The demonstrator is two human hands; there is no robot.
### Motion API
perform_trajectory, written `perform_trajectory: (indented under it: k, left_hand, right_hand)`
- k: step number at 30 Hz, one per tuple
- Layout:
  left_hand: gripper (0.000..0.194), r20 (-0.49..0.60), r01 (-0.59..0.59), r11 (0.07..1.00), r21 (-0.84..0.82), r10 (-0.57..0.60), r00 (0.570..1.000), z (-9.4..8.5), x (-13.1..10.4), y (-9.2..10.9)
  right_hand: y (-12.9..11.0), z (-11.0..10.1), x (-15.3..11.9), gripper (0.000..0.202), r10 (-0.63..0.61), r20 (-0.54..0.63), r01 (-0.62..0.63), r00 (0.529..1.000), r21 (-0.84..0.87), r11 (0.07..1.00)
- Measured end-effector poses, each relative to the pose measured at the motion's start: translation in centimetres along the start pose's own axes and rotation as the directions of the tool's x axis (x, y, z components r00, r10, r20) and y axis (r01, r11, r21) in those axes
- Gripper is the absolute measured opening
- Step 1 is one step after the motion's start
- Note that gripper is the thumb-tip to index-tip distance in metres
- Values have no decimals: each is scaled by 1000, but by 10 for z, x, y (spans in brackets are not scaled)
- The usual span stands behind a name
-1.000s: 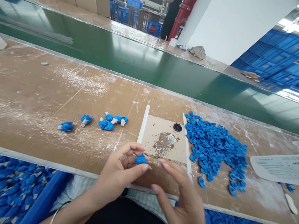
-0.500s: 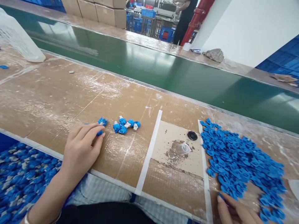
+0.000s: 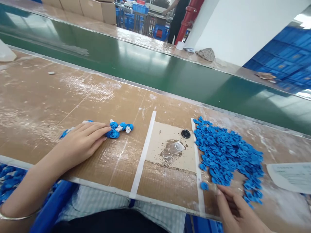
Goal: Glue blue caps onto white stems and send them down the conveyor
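Observation:
My left hand [image 3: 84, 139] lies on the cardboard-covered table, its fingertips at a small cluster of blue pieces with whitish parts [image 3: 121, 127]; what its curled fingers hold is hidden. Other such pieces [image 3: 66, 132] show behind the knuckles. My right hand [image 3: 230, 202] is at the near edge of a large pile of loose blue pieces [image 3: 225, 152], thumb and forefinger pinched together on something too small to name. One blue piece [image 3: 204, 185] lies apart, left of those fingertips. Between the hands, a wet cardboard sheet [image 3: 155, 145] bears a small clear cup [image 3: 178, 147] and a black round lid [image 3: 186, 134].
A green conveyor belt [image 3: 145, 68] crosses behind the table. White tape strips [image 3: 143, 155] flank the cardboard sheet. A blue bin [image 3: 52, 204] of pieces is below at left. A labelled white container [image 3: 289, 176] stands at right. Cartons [image 3: 92, 11] and a person [image 3: 176, 22] are beyond.
The view has shifted right. My left hand has moved to the blue cluster, covering part of it. A single blue piece now lies apart from the pile, near my right fingertips.

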State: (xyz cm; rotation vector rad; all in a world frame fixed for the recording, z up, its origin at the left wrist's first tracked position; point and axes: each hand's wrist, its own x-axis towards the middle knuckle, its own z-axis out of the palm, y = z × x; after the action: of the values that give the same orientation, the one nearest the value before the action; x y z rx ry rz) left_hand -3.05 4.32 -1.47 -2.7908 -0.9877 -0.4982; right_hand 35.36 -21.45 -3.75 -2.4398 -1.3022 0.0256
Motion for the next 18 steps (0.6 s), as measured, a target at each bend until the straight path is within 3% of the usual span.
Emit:
perform_trajectory:
  k: [4, 7, 11, 15, 17, 18]
  left_hand:
    - [39, 21, 11, 999, -38, -10, 1000, 0, 3, -5]
    - [40, 10, 6, 996, -84, -5, 1000, 4, 1, -9]
    - [43, -17, 68, 985, -157, -71, 997, 13, -3, -14]
    - [44, -56, 158, 967, -200, -172, 984, 16, -6, -11]
    - [39, -110, 275, 933, -232, -306, 946, 11, -9, 0]
    - [36, -142, 350, 893, -283, -400, 906, 8, -10, 9]
  right_hand:
    - [-24, 4, -1, 39, -247, -150, 250, 957, 1, 968]
    - [-32, 10, 2, 32, -407, -127, 409, 905, -14, 912]
    - [-39, 10, 6, 23, -402, -55, 400, 914, -44, 916]
    - [-49, 7, 6, 28, -353, -107, 351, 929, -41, 936]
    - [-49, 7, 6, 28, -379, -123, 378, 917, -34, 925]
    - [-47, 8, 5, 27, -396, -129, 396, 909, -30, 918]
